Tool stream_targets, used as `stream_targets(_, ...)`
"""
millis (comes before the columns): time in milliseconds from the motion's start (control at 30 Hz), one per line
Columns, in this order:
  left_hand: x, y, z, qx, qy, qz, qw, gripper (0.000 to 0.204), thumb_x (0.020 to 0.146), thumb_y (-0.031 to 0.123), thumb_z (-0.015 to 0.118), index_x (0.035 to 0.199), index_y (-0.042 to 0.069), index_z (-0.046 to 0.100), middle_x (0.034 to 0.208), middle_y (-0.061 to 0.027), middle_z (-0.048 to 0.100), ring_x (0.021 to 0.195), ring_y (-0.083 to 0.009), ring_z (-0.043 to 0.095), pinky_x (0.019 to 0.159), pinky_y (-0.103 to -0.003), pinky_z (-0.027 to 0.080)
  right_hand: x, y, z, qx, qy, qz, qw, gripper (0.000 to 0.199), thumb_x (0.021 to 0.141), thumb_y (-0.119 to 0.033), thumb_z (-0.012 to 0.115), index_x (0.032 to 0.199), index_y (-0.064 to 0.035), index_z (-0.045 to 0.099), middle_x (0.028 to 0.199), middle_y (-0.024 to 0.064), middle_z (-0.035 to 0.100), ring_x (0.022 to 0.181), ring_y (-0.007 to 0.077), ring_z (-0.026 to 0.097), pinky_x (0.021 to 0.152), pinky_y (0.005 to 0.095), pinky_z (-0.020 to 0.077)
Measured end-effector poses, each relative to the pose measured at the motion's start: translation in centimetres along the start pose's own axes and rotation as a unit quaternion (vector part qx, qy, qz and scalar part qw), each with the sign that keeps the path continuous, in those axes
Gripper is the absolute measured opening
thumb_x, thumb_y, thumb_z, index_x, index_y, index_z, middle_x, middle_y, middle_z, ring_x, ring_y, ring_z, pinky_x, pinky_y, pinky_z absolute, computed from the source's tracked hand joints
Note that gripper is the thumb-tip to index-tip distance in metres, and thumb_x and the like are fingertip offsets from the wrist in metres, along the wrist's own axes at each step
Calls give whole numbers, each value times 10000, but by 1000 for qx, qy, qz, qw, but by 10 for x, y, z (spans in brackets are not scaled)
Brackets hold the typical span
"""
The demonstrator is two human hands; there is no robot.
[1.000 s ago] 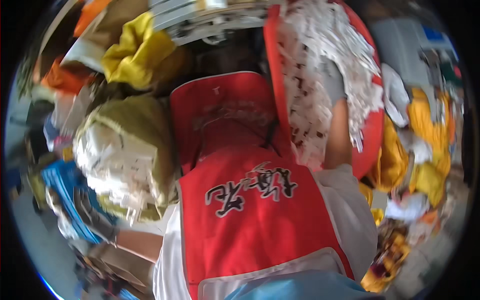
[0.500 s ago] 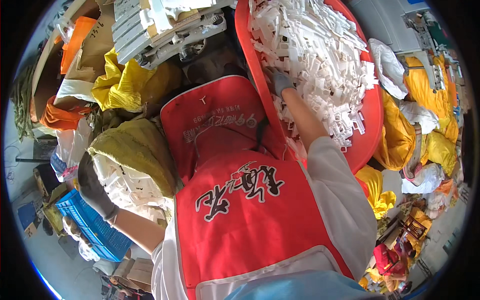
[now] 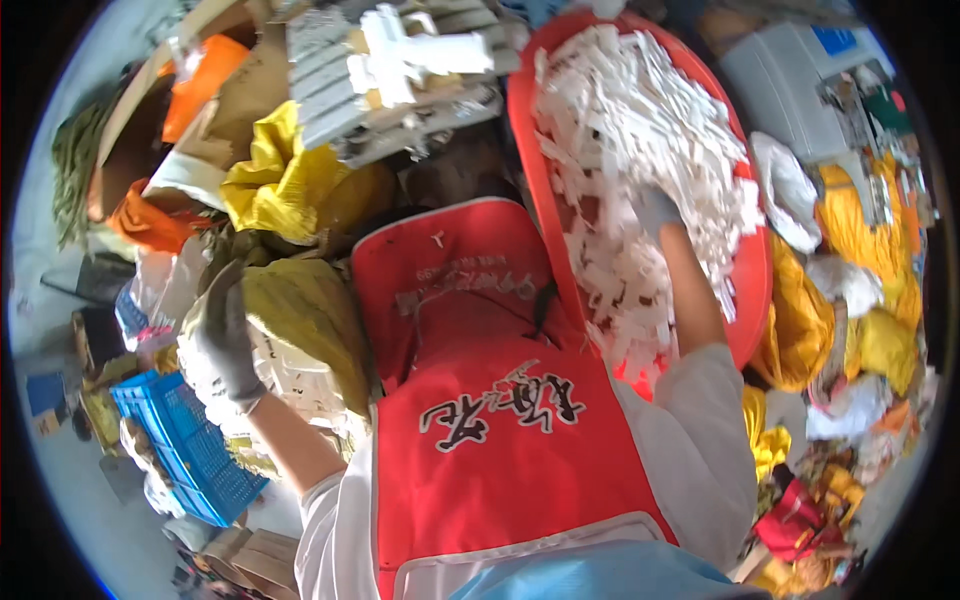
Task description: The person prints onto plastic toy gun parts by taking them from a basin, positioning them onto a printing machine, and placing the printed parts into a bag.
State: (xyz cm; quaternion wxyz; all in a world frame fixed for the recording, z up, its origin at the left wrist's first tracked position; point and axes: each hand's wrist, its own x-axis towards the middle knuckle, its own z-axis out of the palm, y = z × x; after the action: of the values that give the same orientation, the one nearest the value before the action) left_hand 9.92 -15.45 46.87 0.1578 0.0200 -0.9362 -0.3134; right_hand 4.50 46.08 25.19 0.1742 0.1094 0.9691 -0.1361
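A red oval tub (image 3: 524, 110) on my right holds a heap of small white plastic pieces (image 3: 625, 120). My right hand (image 3: 657, 212), in a grey glove, reaches onto the middle of that heap. Its fingertips blur among the pieces, so I cannot make out whether they grip any. On my left stands an olive-yellow woven sack (image 3: 318, 310), its mouth folded back over larger white plastic parts (image 3: 285, 370). My left hand (image 3: 228, 345), gloved in grey too, is at the outer side of the sack's mouth with its fingers stretched out.
A blue plastic crate (image 3: 185, 450) sits beside the sack. Ahead is a grey slatted stand (image 3: 330, 95) bearing a white plastic part (image 3: 425, 55). Yellow sacks (image 3: 795, 330) line the tub's right side. Another person in red (image 3: 795, 520) is at the lower right.
My right hand has moved from the tub's left wall to the middle of the heap. My left hand has shifted upward along the sack's mouth, fingers straightening. The whole view has shifted slightly.
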Motion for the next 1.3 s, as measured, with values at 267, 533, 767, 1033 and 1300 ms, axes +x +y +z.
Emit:
stream_targets(267, 59, 39, 44, -125, -21, 80, 989, 239, 887, 113, 628, 1090, -8, 659, 991, -107, 698, 894, -152, 657, 811, -273, 499, -59, -2, -19, 51, -25, -67, 996, 444, 784, -44, 644, 1219, -36, 553, 1243, 186, 528, 1126, 357, 546, 957, 382, 449)
stream_targets(533, 118, 88, 93, -66, -51, 182, 980, 281, 851, 115, 670, 1114, 20, 648, 1030, -126, 690, 975, -212, 672, 820, -313, 511, -83, -49, -20, 468, 137, -80, 870, 433, 844, -4, 598, 1270, -35, 526, 1130, 89, 577, 983, 178, 572, 858, 291, 458)
stream_targets(767, 151, 114, 117, -103, -117, 176, 972, 453, 760, 200, 735, 1169, 51, 610, 1042, -198, 656, 952, -354, 643, 799, -392, 510, -105, -82, -35, 593, 125, -79, 792, 422, 906, -58, 554, 1322, -35, 492, 1160, 69, 572, 976, 123, 534, 841, 235, 433)
stream_targets(1033, 169, 119, 109, -101, -122, 183, 970, 431, 754, 269, 761, 1103, 44, 648, 957, -134, 703, 883, -220, 682, 798, -329, 514, -87, -112, -68, 777, 128, -118, 606, 407, 921, -56, 524, 1324, -16, 475, 1309, 72, 473, 964, 108, 500, 824, 270, 445)
stream_targets(1300, 113, 71, 64, -86, -25, 162, 983, 341, 722, 111, 763, 1031, 6, 665, 945, -97, 704, 854, -159, 682, 790, -269, 518, -42, -228, -157, 579, 63, -306, 753, 355, 907, -69, 569, 1258, -25, 537, 1046, 35, 610, 845, 88, 554, 728, 234, 474)
